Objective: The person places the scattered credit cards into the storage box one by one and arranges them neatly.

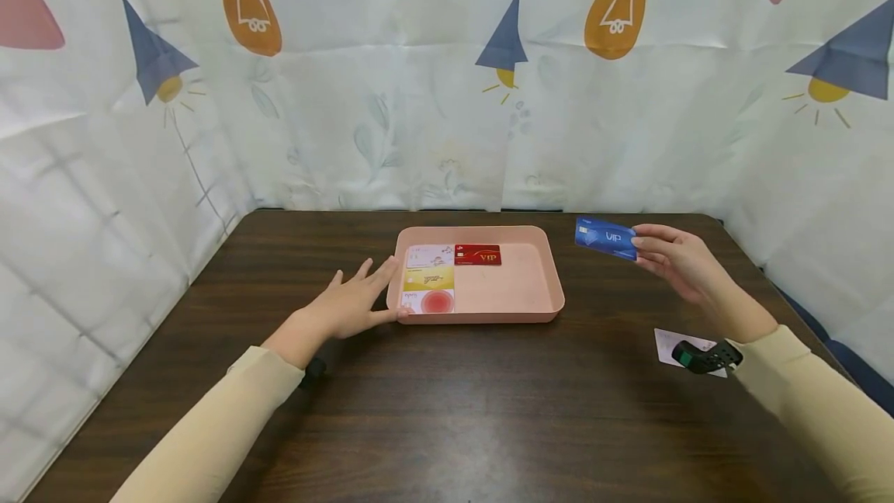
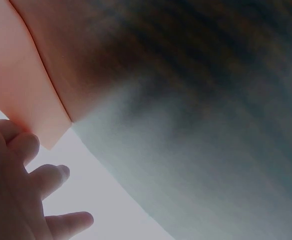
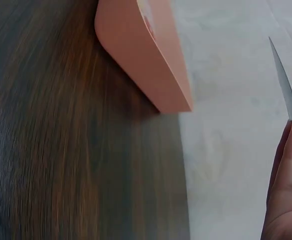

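Observation:
My right hand [image 1: 673,258] pinches a blue VIP card [image 1: 604,238] by its right end, up to the right of the pink tray [image 1: 510,317]. In the right wrist view that card [image 3: 284,82] shows nearly edge-on above the fingertips. With fingers spread, my left hand [image 1: 356,301] rests at the tray's left side. Inside the tray's left part lie a white card [image 1: 429,256], a yellow card [image 1: 429,279] and a white card with a red circle [image 1: 437,302], one below another. Beside the top one is a red VIP card [image 1: 478,254].
Another pale card [image 1: 667,348] lies on the dark wooden table [image 1: 447,410] at the right, partly hidden by the right wrist's black device [image 1: 705,356]. A printed white curtain [image 1: 433,123] hangs behind the table and along both sides.

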A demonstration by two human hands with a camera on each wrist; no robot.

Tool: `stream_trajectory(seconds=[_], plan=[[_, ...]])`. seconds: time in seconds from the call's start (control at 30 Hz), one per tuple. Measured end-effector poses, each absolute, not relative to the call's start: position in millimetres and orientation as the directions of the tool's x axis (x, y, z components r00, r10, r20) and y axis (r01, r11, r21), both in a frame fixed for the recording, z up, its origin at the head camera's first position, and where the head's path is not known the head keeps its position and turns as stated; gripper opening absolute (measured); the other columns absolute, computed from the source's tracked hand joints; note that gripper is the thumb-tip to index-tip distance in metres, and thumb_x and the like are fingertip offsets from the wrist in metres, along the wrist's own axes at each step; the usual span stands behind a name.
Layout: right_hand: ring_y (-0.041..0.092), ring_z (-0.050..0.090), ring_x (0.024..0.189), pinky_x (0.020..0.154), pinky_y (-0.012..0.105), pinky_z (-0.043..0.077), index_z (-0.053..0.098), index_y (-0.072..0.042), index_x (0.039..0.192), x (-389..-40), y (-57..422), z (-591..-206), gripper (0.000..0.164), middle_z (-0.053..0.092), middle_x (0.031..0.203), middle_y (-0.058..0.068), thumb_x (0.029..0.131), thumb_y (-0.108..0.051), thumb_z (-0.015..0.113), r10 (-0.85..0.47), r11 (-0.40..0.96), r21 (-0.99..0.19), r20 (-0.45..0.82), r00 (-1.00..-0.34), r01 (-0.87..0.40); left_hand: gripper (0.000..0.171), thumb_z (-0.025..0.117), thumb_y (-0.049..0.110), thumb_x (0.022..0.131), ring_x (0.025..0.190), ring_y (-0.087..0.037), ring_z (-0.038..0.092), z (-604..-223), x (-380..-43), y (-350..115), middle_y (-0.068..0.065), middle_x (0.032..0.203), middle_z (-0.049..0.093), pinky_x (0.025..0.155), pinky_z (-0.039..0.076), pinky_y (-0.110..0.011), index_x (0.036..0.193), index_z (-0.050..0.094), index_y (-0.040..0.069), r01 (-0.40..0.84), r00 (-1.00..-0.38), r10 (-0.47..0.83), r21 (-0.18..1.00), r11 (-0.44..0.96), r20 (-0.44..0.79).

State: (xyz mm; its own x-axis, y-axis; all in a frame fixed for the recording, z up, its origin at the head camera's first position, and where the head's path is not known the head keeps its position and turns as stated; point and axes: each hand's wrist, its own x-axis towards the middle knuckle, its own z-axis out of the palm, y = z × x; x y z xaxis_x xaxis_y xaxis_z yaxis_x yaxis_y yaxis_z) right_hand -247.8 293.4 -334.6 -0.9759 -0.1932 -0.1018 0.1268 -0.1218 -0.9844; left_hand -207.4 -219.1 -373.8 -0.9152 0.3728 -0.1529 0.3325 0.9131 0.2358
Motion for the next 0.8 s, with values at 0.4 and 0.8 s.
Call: stream_trajectory(seconds=[0.4,0.8], plan=[[0.01,0.066,0.089,0.079,0.021,0.058,0.069,-0.017,0.104,-256.0,245.7,-338.5,0.009,0.052,0.119,0.007,0.102,-0.009,0.065,-0.238,-0.044,-0.987,-0.139,-0.961,0.154,0.099,0.055,0.066,0.098,0.154,-0.041,0.014,-374.2,-207.5,-220.2,-0.01,0.17,0.018,0.114,0.009,-0.074,0.166,0.011,0.011,0.344,-0.912,0.382,0.231,0.91,-0.147],[0.01,0.07,0.082,0.076,0.023,0.059,0.056,0.003,0.129,-263.0,204.0,-359.8,0.029,0.071,0.093,-0.002,0.102,-0.004,0.063,-0.266,-0.022,-0.989,-0.133,-0.955,0.144,0.1,0.053,0.07,0.096,0.154,-0.041,0.014,-373.9,-207.9,-217.9,-0.009,0.17,0.017,0.115,0.009,-0.074,0.167,0.011,0.012,0.338,-0.914,0.378,0.235,0.912,-0.151]])
